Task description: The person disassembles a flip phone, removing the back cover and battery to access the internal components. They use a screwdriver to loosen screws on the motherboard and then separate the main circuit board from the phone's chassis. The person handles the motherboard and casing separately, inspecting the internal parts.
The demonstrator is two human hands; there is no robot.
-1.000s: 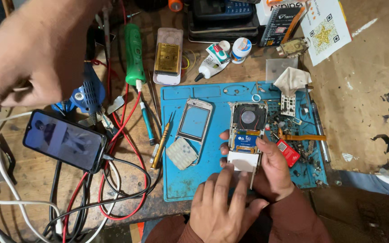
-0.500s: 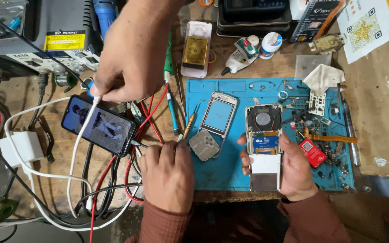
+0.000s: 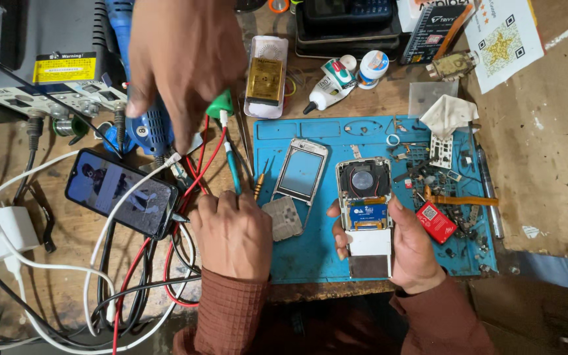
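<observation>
Two hands of yours rest low on the bench, and a third hand (image 3: 185, 59), someone else's, reaches down from the top. Going left to right: the lit smartphone (image 3: 121, 192) lies just left of your left hand (image 3: 231, 233), with a white cable (image 3: 47, 197) looping over it and red and black wires (image 3: 165, 276) trailing beneath. The other person's fingers pinch that cable's plug end right above your knuckles. Your left hand lies palm down with fingers curled over the wires at the phone's corner; you can't tell from here whether it actually grips anything. Just right of it, on the blue mat (image 3: 310, 256), sit a grey keypad piece (image 3: 283, 218) and a silver phone frame (image 3: 300, 171). Your right hand (image 3: 415, 250) is closed around the opened handset (image 3: 365, 213), thumb on its left edge, fingers wrapping the right side. A red module (image 3: 436, 222) lies touching those fingers, among loose small parts.
</observation>
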